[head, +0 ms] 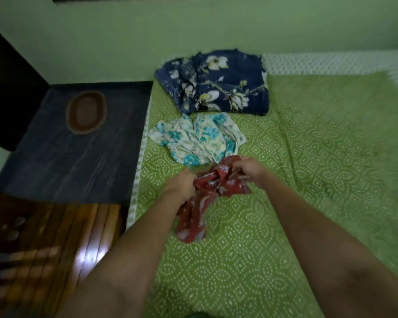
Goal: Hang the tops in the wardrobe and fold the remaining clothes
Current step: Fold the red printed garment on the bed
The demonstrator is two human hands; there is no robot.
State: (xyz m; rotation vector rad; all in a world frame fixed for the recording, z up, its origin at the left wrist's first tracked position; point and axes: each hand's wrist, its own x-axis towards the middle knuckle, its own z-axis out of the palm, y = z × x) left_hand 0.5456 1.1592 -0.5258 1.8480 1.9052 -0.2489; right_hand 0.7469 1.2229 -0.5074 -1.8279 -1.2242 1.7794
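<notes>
Sorting out the bunched red garment (207, 191) looks like the step in hand, and it would go best if each hand worked along the cloth to a seam, hem or shoulder edge, then lifted and shook it so the shape shows whether it is a top to hang or a piece to fold; pulling on a random wad would likely only twist it further. At left, the left hand (182, 184) has its fingers curled into the near-left part of the cloth, from which a loose tail trails toward the viewer across the green bedspread (251, 249). The garment's crumpled middle lies between the two hands, touching both. At right, the right hand (251, 169) pinches the far-right bunch, fingers closed on the fabric, with a flap spilling out just below it. Motion blur hides exactly which fingertips hold the cloth. Just beyond the hands lies a white-and-teal floral garment (198, 138), its near edge touching or nearly touching the red one; farther off sits a navy floral garment (216, 83), loosely folded.
</notes>
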